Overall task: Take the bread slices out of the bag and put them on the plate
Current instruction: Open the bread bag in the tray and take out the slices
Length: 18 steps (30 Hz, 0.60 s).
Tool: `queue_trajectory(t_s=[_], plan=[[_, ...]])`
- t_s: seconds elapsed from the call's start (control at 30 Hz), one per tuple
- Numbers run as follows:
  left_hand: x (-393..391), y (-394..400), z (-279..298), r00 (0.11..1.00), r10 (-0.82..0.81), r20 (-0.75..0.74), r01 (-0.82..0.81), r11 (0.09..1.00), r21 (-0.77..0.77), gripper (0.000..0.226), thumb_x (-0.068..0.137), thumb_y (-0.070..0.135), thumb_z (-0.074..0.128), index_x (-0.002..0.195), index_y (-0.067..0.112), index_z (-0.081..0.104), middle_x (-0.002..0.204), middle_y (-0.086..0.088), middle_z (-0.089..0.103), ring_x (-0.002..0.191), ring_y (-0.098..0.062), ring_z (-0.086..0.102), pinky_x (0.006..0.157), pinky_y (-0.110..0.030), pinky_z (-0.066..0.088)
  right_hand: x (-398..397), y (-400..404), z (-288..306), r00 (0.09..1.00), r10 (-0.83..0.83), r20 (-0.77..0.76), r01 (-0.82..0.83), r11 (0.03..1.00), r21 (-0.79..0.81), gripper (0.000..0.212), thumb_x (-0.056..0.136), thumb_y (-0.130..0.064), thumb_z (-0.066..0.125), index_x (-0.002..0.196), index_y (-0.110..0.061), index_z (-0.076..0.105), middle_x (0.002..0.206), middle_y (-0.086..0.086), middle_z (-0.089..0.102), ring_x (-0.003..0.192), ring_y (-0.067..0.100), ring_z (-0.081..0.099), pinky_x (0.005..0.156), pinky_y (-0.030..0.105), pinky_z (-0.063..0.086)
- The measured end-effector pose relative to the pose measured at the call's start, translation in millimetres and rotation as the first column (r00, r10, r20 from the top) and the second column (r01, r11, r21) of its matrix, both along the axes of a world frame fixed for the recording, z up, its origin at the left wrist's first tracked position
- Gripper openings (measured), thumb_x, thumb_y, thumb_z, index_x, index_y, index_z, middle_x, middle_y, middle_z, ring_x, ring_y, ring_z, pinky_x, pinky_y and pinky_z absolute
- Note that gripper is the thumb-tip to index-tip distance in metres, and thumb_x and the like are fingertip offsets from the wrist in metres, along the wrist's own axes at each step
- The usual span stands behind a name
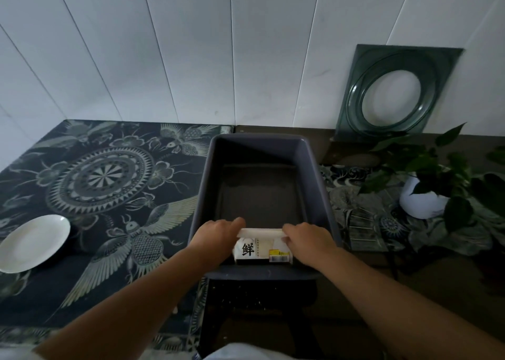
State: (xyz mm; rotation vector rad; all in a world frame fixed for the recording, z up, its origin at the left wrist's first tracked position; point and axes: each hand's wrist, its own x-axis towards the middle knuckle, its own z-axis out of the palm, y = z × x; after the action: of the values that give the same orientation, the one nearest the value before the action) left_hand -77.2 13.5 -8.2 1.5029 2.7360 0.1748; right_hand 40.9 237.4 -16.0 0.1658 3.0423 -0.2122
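Plate: your white plate [32,243] lies at the far left edge of the patterned cloth [109,185], bare, well apart from the bin.
Cloth: dark, printed with a round medallion and winged insects; it covers the left half of the surface up to the white panelled wall [191,45].
Left hand: your left hand [214,236] reaches into the near end of the bin, fingers curled down and closed on the left end of the bag's top fold.
Bread bag: the bread bag [261,246] stands inside the bin against its near wall, between your two hands; the front carries a large black character and a yellow label at the lower right. The slices inside cannot be made out.
Right hand: your right hand [307,238] mirrors the left, fingers closed on the right end of the same white top fold.
Bin: the dark grey plastic bin [207,196] sits on a dark stool [259,305] at centre; its far part is bare.
Glass dish: a square green glass dish [396,92] leans upright against the wall at the back right.
Plant: a leafy plant in a white pot [422,200] stands near the right edge, below the dish.
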Motion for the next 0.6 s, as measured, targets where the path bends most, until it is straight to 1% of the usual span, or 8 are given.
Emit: queue_trajectory(t_s=[0.07,0.17,0.3,0.37,0.43,0.53,0.6], plan=[[1.2,-0.4,1.0,1.0,-0.002,-0.014,0.002,1.0,-0.024,0.026,0.084,0.02,0.061,0.106,0.02,0.047,0.088,-0.004,0.069,0.076,-0.029,0.065,0.059,-0.033,0.035,2.1,-2.8,1.5,1.0,-0.014,0.015,0.014,1.0,-0.006,0.017,0.094,-0.04,0.048,0.097,-0.023,0.049,0.097,0.01,0.066,0.08,0.033,0.063,0.056,0.035,0.038],[2.9,-1.6,2.6,1.0,-0.003,0.004,0.004,0.999,-0.048,0.021,0.085,0.022,0.06,0.102,0.022,0.048,0.092,-0.001,0.069,0.081,-0.026,0.065,0.062,-0.032,0.035,2.2,-7.2,5.8,1.0,-0.018,0.015,0.018,1.0,0.02,0.023,0.086,-0.041,0.057,0.099,-0.023,0.051,0.1,0.009,0.067,0.084,0.033,0.065,0.058,0.035,0.038],[0.6,-3.7,7.2,1.0,0.001,0.023,0.0,0.999,-0.049,0.012,0.087,0.024,0.058,0.099,0.023,0.055,0.092,-0.001,0.069,0.082,-0.023,0.064,0.063,-0.03,0.036,0.1,-11.0,9.9,0.997,0.044,-0.059,-0.037,0.993,0.115,0.026,0.091,-0.041,0.055,0.1,-0.017,0.058,0.101,0.011,0.064,0.088,0.035,0.064,0.059,0.037,0.037],[-1.4,-4.1,9.7,1.0,0.006,0.021,-0.005,0.999,-0.039,0.007,0.089,0.024,0.055,0.096,0.023,0.057,0.092,-0.002,0.069,0.082,-0.024,0.064,0.063,-0.031,0.037,-0.5,-11.0,13.4,0.988,0.073,-0.135,-0.055,0.99,0.131,0.026,0.09,-0.037,0.056,0.097,-0.013,0.061,0.101,0.011,0.058,0.091,0.033,0.058,0.059,0.037,0.037],[-1.2,-3.6,12.2,0.999,0.031,0.018,-0.03,0.998,-0.051,0.005,0.091,0.025,0.054,0.096,0.024,0.055,0.092,-0.001,0.068,0.083,-0.024,0.063,0.063,-0.032,0.037,-2.7,-11.3,18.4,0.977,0.115,-0.177,-0.095,0.988,0.121,0.02,0.09,-0.03,0.058,0.095,-0.011,0.06,0.1,0.011,0.056,0.09,0.031,0.055,0.058,0.038,0.039],[0.6,-0.5,11.5,0.998,0.057,0.019,-0.056,0.997,-0.055,0.006,0.091,0.028,0.053,0.096,0.025,0.052,0.096,0.002,0.066,0.089,-0.022,0.062,0.066,-0.033,0.04,-6.1,-11.8,23.5,0.966,0.2,-0.165,-0.178,0.975,0.135,0.008,0.091,-0.018,0.056,0.095,-0.011,0.056,0.096,0.011,0.059,0.085,0.031,0.057,0.057,0.039,0.041],[1.9,1.5,10.9,0.999,0.049,0.015,-0.049,0.999,0.015,0.012,0.092,0.033,0.053,0.101,0.025,0.053,0.103,0.003,0.064,0.096,-0.021,0.059,0.073,-0.035,0.042,-6.4,-11.2,23.6,0.97,0.2,-0.139,-0.186,0.977,0.105,0.009,0.093,-0.018,0.053,0.097,-0.011,0.058,0.095,0.01,0.061,0.084,0.031,0.058,0.058,0.039,0.044]])
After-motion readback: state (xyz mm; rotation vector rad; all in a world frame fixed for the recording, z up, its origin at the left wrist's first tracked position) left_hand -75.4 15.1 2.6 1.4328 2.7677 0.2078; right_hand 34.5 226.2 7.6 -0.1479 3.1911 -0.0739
